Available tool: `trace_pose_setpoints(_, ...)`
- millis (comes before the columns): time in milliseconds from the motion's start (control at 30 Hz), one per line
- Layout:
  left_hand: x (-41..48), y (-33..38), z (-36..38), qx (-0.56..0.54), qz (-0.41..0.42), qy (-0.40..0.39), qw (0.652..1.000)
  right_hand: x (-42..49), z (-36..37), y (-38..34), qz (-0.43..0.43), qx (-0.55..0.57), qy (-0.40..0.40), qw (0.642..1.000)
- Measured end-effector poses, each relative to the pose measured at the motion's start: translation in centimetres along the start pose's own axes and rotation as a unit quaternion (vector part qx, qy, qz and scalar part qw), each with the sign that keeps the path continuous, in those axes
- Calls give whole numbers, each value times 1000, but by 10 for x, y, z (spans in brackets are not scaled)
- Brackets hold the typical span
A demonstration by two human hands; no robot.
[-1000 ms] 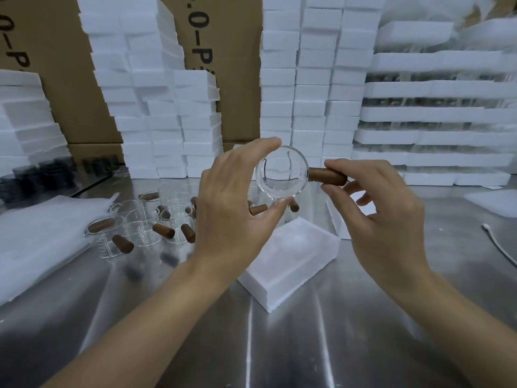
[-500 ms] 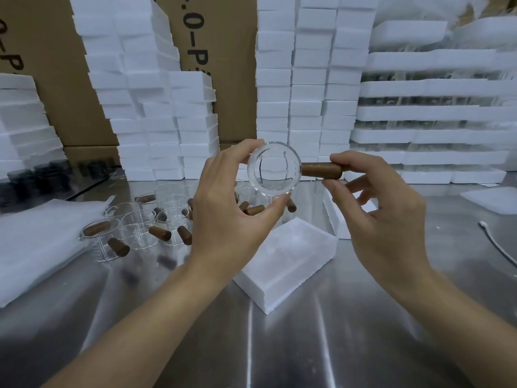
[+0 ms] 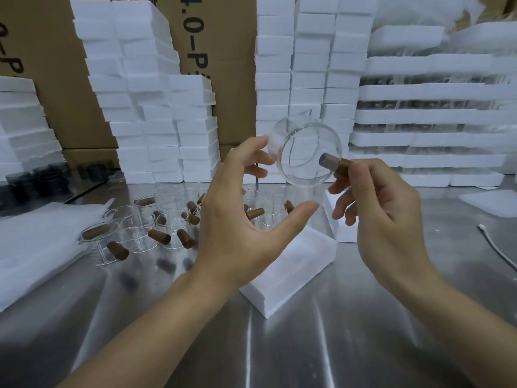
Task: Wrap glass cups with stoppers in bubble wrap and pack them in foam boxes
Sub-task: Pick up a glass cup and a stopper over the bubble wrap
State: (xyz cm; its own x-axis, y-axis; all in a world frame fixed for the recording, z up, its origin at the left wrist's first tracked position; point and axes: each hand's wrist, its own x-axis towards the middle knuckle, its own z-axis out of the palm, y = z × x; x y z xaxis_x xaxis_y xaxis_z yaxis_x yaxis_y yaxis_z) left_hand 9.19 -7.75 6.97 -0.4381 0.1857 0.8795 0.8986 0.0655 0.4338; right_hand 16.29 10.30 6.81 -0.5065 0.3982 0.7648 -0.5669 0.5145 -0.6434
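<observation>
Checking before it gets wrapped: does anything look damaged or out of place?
Nothing plainly broken. The glass cup, held up by its brown stopper in the right hand, shows thin dark lines through its wall; crack or reflection, I cannot tell.

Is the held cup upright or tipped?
Tipped on its side: the cup shows a round end to the camera, and its stopper sticks out sideways, pinched by the right hand.

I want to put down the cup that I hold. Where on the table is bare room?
Bare steel lies along the near edge of the table, in front of the foam box, and on the right, between that box and the white cable. The left middle is crowded with cups and stoppers; wrap sheets cover the far left.
</observation>
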Motion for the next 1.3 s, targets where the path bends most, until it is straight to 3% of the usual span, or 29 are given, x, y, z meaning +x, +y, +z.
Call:
trace_pose_setpoints(233,-1,-9,1,-8,-71,-10,997,2,1,5,46,39,-5,998)
trace_pose_setpoints(700,-2,-25,1,46,-60,-23,997,3,2,11,82,42,-29,995)
trace_pose_setpoints(933,-1,-27,2,-7,-75,-59,995,3,-2,8,48,10,-30,998)
trace_pose_setpoints(1300,5,-30,-1,14,-77,-52,996,2,-5,10,9,-28,-81,996)
